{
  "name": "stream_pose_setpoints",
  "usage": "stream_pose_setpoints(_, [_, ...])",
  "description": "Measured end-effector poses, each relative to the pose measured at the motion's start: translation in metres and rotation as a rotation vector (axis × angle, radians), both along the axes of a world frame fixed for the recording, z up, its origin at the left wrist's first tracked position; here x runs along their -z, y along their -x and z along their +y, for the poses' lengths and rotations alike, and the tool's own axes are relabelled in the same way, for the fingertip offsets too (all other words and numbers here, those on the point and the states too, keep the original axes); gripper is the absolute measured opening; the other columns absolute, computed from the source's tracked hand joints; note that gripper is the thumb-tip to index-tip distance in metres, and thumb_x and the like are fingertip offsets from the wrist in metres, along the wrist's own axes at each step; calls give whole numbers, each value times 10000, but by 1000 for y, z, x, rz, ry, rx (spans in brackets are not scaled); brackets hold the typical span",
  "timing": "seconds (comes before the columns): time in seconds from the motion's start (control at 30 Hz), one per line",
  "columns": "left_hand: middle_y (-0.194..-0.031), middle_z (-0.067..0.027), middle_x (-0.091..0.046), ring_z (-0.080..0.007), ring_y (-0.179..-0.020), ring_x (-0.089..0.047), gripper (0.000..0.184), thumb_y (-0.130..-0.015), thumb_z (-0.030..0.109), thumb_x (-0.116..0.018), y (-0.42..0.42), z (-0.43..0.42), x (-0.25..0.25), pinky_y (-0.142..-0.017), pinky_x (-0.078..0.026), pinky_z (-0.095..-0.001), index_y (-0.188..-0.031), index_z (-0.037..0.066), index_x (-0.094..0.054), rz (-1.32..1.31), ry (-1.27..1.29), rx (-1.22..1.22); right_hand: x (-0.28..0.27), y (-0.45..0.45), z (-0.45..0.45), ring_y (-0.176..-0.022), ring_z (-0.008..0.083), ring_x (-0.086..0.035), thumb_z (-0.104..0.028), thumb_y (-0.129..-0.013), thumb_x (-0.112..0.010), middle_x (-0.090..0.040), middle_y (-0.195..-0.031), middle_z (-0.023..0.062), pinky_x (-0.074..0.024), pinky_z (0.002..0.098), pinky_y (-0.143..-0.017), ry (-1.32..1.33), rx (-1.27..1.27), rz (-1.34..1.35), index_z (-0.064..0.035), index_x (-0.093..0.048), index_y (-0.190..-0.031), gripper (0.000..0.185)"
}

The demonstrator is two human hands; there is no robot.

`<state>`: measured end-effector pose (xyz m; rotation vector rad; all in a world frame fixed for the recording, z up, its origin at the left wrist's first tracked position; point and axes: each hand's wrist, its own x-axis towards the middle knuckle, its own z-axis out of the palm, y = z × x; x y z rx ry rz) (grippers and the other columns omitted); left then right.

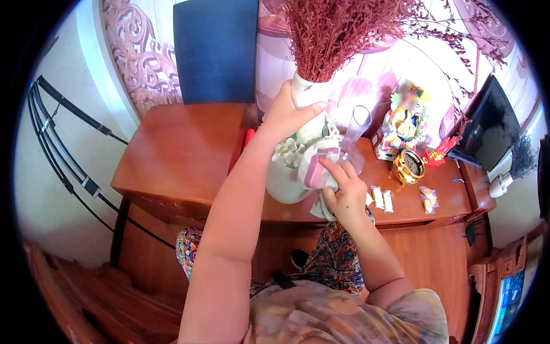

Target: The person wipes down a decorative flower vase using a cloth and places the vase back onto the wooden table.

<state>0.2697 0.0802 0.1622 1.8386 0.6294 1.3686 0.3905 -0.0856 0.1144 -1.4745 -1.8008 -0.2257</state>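
A white vase [285,182] with raised flowers on its side stands on the reddish wooden cabinet, dried red branches [338,34] rising from its neck. My left hand [289,114] is wrapped round the neck of the vase. A white and pink striped cloth [315,168] is in my right hand [345,190], pressed against the flowered front of the vase. The cloth hides part of the raised flowers. Just behind and right of the cloth is a clear glass vase [358,123].
A colourful figurine [404,123], a golden pot [408,167] and small wrapped packets [382,199] sit on the cabinet [172,155] to the right. A dark screen [487,126] stands farther right. Black bars [69,172] lean at the left.
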Motion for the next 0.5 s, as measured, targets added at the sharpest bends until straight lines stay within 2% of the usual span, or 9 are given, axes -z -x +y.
stream_pose_setpoints(0.07, [-1007,-153,-544,-215,-935,-534,665,-660,344,-726,-3,1,1,-816,-420,-318,-1111,-23,-402,-18,-7,-8,-17,11,-1,-651,264,-547,-83,-577,-628,-479,-791,67,-464,353,-556,-137,-19,26,-195,-534,-1107,550])
stream_pose_setpoints(0.13, [-1012,-152,-542,-210,-937,-532,664,-660,333,-728,-1,-6,-6,-816,-421,-316,-1114,-23,-400,-24,30,13,-17,18,5,-691,262,-554,-81,-572,-635,-487,-808,73,-463,356,-568,-150,-35,29,-196,-531,-1110,560])
stream_pose_setpoints(0.27, [-1016,-151,-541,-197,-940,-529,656,-658,311,-734,0,-9,-6,-815,-423,-313,-1112,-25,-399,-64,39,29,-13,20,1,-709,264,-558,-62,-586,-622,-510,-856,86,-465,361,-587,20,-39,-49,-188,-537,-1107,543])
stream_pose_setpoints(0.33, [-1020,-152,-540,-198,-940,-529,663,-657,317,-734,2,-6,-5,-816,-423,-315,-1114,-27,-399,-40,9,-1,-12,8,-7,-693,282,-545,-41,-586,-608,-494,-818,94,-461,362,-572,90,-82,75,-191,-556,-1087,525])
stream_pose_setpoints(0.37, [-1022,-154,-539,-202,-945,-529,664,-659,323,-731,2,-6,-6,-821,-419,-318,-1114,-30,-399,-20,-8,-2,-13,-2,-10,-748,230,-576,-41,-645,-594,-542,-865,81,-470,311,-645,129,-138,135,-127,-555,-1096,461])
stream_pose_setpoints(0.4, [-1025,-155,-539,-206,-949,-528,666,-662,329,-728,2,-8,-7,-827,-416,-320,-1114,-32,-399,3,-21,1,-9,-12,-10,-748,230,-576,-41,-645,-594,-542,-865,81,-470,311,-645,133,-137,135,-127,-555,-1096,461])
stream_pose_setpoints(0.47, [-1034,-161,-535,-214,-963,-523,671,-668,337,-721,1,-7,-6,-839,-409,-324,-1121,-36,-396,4,-6,-11,1,-29,-8,-848,154,-570,-75,-754,-582,-581,-974,66,-442,258,-758,1,-288,680,-41,-530,-1118,369])
stream_pose_setpoints(0.5, [-1043,-167,-532,-222,-977,-519,676,-673,344,-715,-1,-7,-5,-850,-401,-328,-1127,-39,-392,6,4,-26,-12,-23,-14,-904,140,-554,-98,-844,-519,-581,-1014,70,-428,257,-796,64,-371,981,10,-501,-1123,300])
